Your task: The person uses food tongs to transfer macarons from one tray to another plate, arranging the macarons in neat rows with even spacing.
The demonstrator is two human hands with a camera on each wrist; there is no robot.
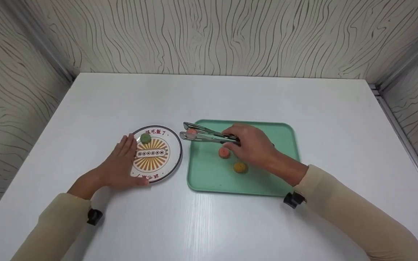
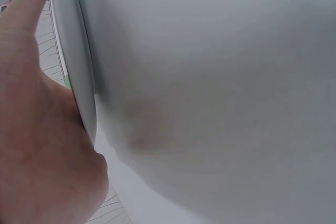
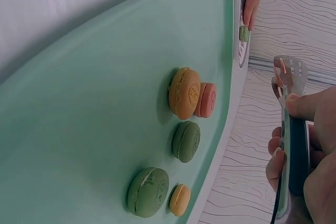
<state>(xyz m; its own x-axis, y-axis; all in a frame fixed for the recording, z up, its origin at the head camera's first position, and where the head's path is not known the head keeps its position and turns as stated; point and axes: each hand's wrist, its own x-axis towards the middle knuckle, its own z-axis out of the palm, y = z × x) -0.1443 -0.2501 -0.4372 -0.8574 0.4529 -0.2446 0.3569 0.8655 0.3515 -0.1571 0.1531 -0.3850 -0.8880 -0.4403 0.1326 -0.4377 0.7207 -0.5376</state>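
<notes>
Hidden: the right hand [image 1: 254,146] and forearm [image 1: 291,169] are blocking two green macarons [image 3: 186,141] and a small yellow one [image 3: 179,200]; we are finding them only in the right wrist view.
Slotted metal tongs [image 1: 205,138]: the right hand is gripping them, their tips pinching a pink macaron [image 1: 191,133] over the smooth tray [image 1: 209,177]'s left edge.
Round plate [image 1: 174,154]: the left hand [image 1: 118,166] is resting straight-fingered on its rim, near another green macaron [image 1: 146,138].

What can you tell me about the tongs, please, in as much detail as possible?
The tongs look metallic, with slotted tips and a dark panel on the handle. The right hand holds them raised above the tray, tips pointing left toward the plate. In the head view, the tips reach past the tray's left edge, with a pink macaron pinched between them.
</notes>
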